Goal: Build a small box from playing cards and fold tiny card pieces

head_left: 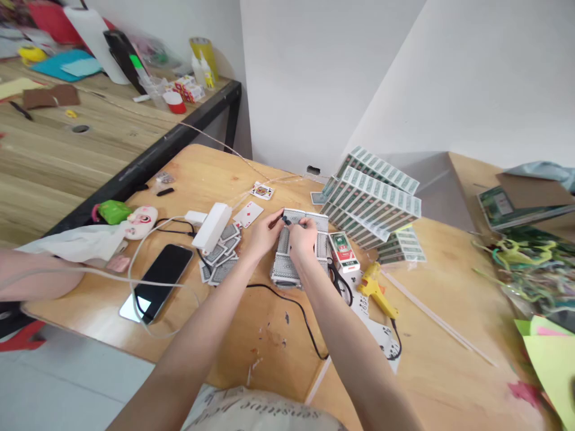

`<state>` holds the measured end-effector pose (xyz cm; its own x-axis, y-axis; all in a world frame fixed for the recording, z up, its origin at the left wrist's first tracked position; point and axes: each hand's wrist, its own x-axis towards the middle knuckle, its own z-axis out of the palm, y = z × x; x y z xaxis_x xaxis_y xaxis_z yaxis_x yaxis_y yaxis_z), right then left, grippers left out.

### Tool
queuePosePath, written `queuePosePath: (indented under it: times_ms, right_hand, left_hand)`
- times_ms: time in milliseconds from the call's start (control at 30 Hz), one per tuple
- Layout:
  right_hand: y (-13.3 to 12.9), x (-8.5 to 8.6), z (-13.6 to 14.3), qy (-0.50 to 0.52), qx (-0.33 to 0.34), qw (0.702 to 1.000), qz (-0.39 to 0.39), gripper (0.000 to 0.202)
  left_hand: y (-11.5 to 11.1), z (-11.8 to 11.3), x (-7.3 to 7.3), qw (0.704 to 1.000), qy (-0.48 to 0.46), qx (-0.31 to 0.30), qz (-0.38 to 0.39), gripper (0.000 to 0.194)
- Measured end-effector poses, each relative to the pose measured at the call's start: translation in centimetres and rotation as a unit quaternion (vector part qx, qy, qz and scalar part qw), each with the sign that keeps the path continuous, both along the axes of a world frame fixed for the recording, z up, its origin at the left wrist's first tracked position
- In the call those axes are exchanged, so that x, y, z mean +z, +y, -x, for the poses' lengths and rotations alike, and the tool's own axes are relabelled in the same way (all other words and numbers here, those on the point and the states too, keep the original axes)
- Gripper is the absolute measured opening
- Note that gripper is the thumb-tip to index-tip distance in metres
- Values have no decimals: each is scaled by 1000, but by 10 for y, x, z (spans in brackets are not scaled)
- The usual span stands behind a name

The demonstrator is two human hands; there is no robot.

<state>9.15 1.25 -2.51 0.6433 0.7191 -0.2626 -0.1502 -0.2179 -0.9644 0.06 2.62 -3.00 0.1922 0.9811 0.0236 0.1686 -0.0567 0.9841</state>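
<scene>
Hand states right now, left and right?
Left hand: partly closed at the grey card structure; grip can't be told.
Right hand: curled beside a small dark piece; can't tell if it's held.

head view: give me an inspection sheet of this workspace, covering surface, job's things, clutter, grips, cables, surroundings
Surface: wooden table, dark and pale marks between the forearms.
Job's things: grey-backed playing-card structure and a small dark piece, too small to identify.
Clutter: loose grey-backed playing cards, smartphone, yellow glue gun, stacked playing-card boxes.
Grips: left hand and right hand meet at the dark piece; how tightly, cannot tell.
Cables: white cable loops across the smartphone; black cable passes between the forearms.
Surroundings: pale wall; second wooden table at left.
</scene>
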Motion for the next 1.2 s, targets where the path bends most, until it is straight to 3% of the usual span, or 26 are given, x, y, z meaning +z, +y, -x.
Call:
queuePosePath:
  times_ms: [267,767,1200]
  right_hand:
    - [1,-4,2,-26,-12,1000,6,26]
    - [-1,-5,2,-50,-9,999,-10,26]
    - [-4,-4,3,-48,0,999,-14,24]
  left_hand:
    - [-5,-3,8,997,74,21,-18,41]
    - [-8,-5,6,995,86,34,-27,40]
    - [-9,-3,-1,1000,-1,22,-7,43]
